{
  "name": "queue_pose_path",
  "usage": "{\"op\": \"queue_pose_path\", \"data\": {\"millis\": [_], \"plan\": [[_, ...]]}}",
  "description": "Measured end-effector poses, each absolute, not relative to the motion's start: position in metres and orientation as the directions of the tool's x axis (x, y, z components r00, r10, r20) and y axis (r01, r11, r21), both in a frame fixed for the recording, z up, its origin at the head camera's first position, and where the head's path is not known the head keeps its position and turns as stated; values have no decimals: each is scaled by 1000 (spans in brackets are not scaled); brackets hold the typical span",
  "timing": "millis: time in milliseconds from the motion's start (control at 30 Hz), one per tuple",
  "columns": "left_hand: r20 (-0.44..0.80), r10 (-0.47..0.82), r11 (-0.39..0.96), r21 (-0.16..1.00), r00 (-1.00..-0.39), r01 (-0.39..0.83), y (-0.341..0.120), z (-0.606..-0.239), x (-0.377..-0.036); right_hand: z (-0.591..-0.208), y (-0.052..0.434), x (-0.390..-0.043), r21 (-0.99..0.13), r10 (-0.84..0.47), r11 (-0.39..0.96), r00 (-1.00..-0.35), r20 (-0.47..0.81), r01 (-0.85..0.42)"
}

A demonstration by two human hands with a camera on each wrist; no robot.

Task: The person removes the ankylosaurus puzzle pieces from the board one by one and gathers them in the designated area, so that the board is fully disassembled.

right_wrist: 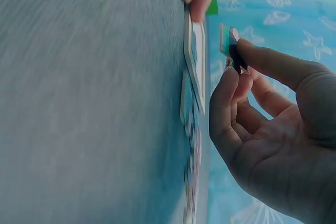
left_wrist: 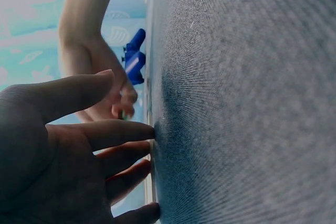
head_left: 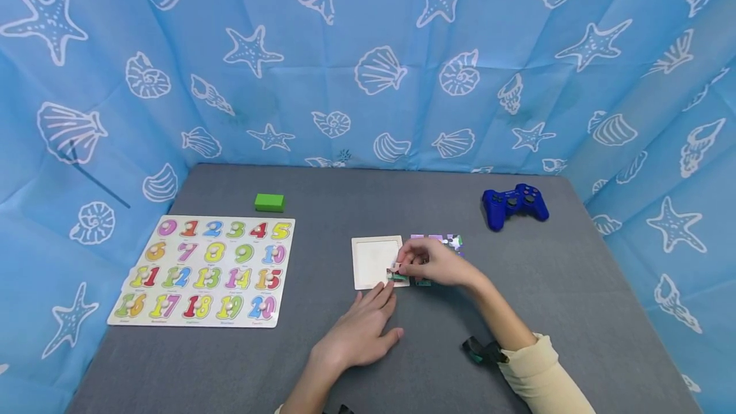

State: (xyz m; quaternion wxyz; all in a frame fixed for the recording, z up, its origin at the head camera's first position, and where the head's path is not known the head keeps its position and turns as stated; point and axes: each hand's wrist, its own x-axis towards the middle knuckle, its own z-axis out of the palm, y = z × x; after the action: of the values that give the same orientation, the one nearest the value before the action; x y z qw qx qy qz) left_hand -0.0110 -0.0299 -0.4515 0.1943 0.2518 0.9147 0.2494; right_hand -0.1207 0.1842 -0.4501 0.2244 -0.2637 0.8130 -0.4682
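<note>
My right hand (head_left: pixel 431 262) pinches a small jigsaw puzzle piece (right_wrist: pixel 234 51) between thumb and fingertips. The piece is green and dark, held over the near right corner of a shallow pale square puzzle tray (head_left: pixel 374 254). Spread flat, my left hand (head_left: pixel 365 328) has its fingertips at the tray's near edge, and no thing shows in its grip. Close to the tray's right side lie several loose puzzle pieces (head_left: pixel 454 241), purple, white and teal, partly hidden under the right hand; in the right wrist view they form a row past the tray.
A number peg board (head_left: pixel 224 254) lies on the grey table (head_left: pixel 322 363) to the left, with a green block (head_left: pixel 269 202) behind it. At the back right is a blue game controller (head_left: pixel 514 205). A blue shell-print curtain (head_left: pixel 345 82) encloses the table's back and sides.
</note>
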Motion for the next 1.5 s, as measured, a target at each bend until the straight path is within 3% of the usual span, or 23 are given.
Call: {"op": "queue_pose_path", "data": {"millis": [333,600,1133,1333,1500], "plan": [[-255,545,762,547,-798,346,-29,-452,-11,-442,229,-113,-827,-528,535,-833,-165,-175],[-258,546,766,540,-797,350,-28,-453,-12,-450,253,-108,-789,-506,591,-838,-202,-167],[-208,581,749,514,-787,417,-36,-452,-13,-452,240,-94,-593,-353,771,-931,-96,-232],[-201,597,738,517,-777,433,-40,-451,-15,-451,234,-97,-637,-380,728,-922,-68,-254],[-203,612,722,538,-764,435,-45,-448,-19,-449,223,-101,-752,-468,609,-880,-84,-252]]}}
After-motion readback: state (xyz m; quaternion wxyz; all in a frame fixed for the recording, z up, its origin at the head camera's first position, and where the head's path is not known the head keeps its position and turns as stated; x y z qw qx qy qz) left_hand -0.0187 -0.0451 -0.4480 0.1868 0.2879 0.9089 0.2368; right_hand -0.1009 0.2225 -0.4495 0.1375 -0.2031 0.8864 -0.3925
